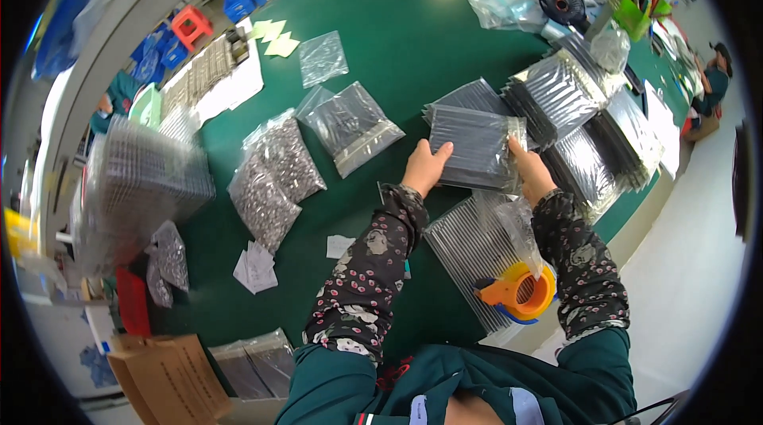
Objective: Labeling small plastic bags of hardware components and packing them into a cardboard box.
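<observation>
Both hands are on one clear bag of dark rods [477,147], which lies flat on the green table [413,43] just far of the person's arms. The left hand [425,166] grips the bag's left edge, thumb on top pointing toward the middle, the other fingers tucked under and out of sight. The right hand [531,174] clamps the right edge, thumb pressed on top, remaining fingers curled beneath the plastic. Touching the bag on its far and right sides, more filled bags [588,123] overlap in a fanned row running right. Near the right forearm sits an orange tape dispenser [520,294], resting on a tray of pale rods [469,246]. To the left, well apart from the hands, lie a clear bag of dark rods with a pale strip [354,127] and two bags of small grey parts [274,178]. White paper slips [256,267] lie nearer, on the left.
</observation>
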Tool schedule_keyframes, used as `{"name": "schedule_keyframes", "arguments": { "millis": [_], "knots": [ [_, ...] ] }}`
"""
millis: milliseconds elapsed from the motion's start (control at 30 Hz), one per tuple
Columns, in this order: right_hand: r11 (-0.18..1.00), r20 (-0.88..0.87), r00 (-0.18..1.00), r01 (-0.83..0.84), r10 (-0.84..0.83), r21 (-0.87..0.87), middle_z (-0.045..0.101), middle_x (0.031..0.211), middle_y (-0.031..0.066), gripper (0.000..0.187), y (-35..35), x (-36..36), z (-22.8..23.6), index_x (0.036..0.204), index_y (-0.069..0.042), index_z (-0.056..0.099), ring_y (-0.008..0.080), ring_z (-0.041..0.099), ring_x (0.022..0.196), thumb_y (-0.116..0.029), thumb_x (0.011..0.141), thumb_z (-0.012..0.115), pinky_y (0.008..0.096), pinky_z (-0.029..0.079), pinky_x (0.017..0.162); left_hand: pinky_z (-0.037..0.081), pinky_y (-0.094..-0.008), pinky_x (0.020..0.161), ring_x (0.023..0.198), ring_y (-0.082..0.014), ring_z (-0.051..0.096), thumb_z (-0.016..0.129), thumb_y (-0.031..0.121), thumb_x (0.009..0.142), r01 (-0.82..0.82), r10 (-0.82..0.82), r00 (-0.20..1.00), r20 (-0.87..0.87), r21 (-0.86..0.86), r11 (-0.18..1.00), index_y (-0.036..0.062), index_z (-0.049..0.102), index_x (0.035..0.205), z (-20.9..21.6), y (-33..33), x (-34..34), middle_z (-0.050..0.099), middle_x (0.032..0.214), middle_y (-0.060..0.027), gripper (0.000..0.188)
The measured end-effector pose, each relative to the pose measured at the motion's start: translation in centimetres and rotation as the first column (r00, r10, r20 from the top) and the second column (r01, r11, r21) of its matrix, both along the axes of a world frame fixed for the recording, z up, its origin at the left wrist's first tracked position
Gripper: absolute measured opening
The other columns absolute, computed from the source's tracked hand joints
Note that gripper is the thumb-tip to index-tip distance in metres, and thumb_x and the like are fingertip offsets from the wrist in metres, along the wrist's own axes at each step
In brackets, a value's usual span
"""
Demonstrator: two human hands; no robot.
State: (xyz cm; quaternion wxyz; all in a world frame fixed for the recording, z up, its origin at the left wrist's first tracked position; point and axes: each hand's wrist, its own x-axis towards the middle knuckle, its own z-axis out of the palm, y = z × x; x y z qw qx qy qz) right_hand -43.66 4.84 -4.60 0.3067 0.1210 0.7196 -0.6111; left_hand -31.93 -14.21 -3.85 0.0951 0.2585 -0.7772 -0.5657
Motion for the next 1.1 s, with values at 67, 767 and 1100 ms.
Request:
{"name": "schedule_keyframes", "arguments": {
  "millis": [67, 767, 1100],
  "knots": [
    [0.984, -0.194, 0.966, -0.176, 0.172, -0.007, 0.058, 0.094, 0.0119, 0.056, 0.2, 0.5, 0.2, 0.105, 0.01, 0.054, 0.0159, 0.05, 0.083, -0.041, 0.082, 0.056, 0.029, 0.04, 0.072, 0.049, -0.0368, 0.054, 0.075, -0.0264, 0.06, 0.057, 0.041, 0.079, -0.089, 0.062, 0.988, 0.142, 0.194, 0.977, -0.0054, 0.048, 0.091, 1.1, 1.3, 2.3, 0.057, 0.086, -0.021, 0.049],
    [-0.21, -0.312, -0.486, -0.753, 0.816, 0.624, 0.061, 0.081, 0.0211, 0.053, -17.1, 34.8, 0.8, 0.087, 0.0, 0.06, 0.0357, 0.059, 0.076, -0.051, 0.07, 0.06, 0.0415, 0.047, 0.07, 0.045, -0.0379, 0.086, 0.102, -0.0256, 0.051, 0.039, 0.031, 0.093, -0.295, 0.514, 0.791, 0.331, 0.943, -0.154, -0.0081, 0.04, 0.113, 0.5, 14.9, 42.5, 0.049, 0.113, -0.02, 0.044],
    [0.191, -0.492, -0.603, -0.493, 0.629, 0.849, 0.05, 0.099, 0.0129, 0.037, -15.0, 37.5, 3.5, 0.096, -0.001, 0.055, 0.0271, 0.047, 0.1, -0.024, 0.068, 0.061, 0.0367, 0.043, 0.078, 0.048, -0.0323, 0.078, 0.097, -0.027, 0.058, 0.043, 0.022, 0.089, -0.519, 0.45, 0.786, 0.424, 0.848, 0.107, -0.0066, 0.05, 0.102, 1.6, 13.1, 45.8, 0.057, 0.105, -0.0214, 0.032]
  ]
}}
